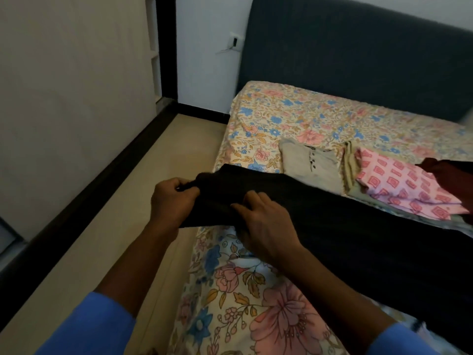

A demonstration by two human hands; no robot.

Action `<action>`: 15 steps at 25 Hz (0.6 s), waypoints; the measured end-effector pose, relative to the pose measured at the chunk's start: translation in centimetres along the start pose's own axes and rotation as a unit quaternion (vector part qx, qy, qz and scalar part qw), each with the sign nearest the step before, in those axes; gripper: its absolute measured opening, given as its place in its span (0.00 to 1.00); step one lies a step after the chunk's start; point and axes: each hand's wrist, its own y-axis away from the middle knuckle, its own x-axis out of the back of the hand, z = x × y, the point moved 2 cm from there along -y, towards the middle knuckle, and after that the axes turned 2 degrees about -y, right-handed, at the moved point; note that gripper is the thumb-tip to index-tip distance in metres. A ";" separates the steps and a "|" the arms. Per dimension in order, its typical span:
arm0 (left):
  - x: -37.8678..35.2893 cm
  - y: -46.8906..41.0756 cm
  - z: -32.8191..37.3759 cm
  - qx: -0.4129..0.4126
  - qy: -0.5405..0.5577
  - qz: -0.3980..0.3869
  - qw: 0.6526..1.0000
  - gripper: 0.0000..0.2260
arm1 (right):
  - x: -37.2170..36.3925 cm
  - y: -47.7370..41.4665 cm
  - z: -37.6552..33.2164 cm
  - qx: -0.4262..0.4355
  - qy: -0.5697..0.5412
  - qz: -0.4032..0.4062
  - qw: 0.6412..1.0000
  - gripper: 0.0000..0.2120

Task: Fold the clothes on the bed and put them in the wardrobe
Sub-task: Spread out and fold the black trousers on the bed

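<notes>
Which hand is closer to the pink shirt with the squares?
Right hand. It lies on the black cloth, nearer the pink shirt; the left hand grips the cloth's far end.

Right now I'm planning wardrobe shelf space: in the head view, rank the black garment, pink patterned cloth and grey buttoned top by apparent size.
1. black garment, though it's nearest the camera
2. pink patterned cloth
3. grey buttoned top, partly covered, so unsure

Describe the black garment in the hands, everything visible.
The black garment is a long, dark, soft-looking cloth stretched diagonally over the floral bedsheet. The left hand pinches its end past the bed's edge; the right hand presses on top. Its far end runs out of view, lower right.
</notes>
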 end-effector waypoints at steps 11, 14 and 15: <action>4.0 1.9 -4.8 -0.013 -0.431 -0.208 0.878 0.13 | 1.3 -7.3 0.8 -0.182 -0.233 -0.130 0.946 0.19; 2.6 4.0 -2.2 -0.109 -0.329 -0.063 0.936 0.10 | -2.1 -11.0 1.9 -0.280 -0.321 -0.220 0.878 0.34; 1.6 5.4 -0.9 -0.160 -0.270 -0.031 0.949 0.10 | -2.7 -11.3 1.6 -0.316 -0.385 -0.244 0.832 0.34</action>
